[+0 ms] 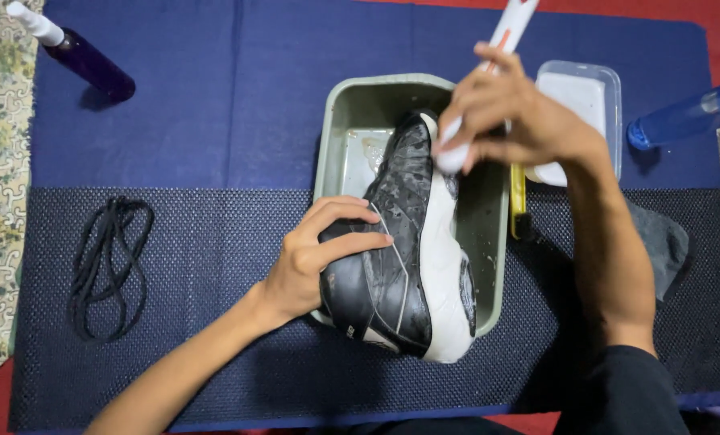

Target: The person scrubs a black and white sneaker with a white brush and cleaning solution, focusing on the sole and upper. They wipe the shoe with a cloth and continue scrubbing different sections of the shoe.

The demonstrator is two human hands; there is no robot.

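Note:
A black sneaker with a white sole (404, 258) lies on its side in a grey-green plastic tub (352, 101), wet and foamy. My left hand (316, 258) grips the shoe's upper near the heel end. My right hand (509, 117) holds a white brush with an orange mark (505, 40), its lower end pressed against the toe end of the white sole.
Black laces (106, 270) lie coiled at the left on the dark mat. A purple spray bottle (78, 56) sits far left, a blue bottle (682, 117) far right. A clear container of white stuff (589, 93), a yellow brush (519, 201) and a grey cloth (658, 238) lie beside the tub.

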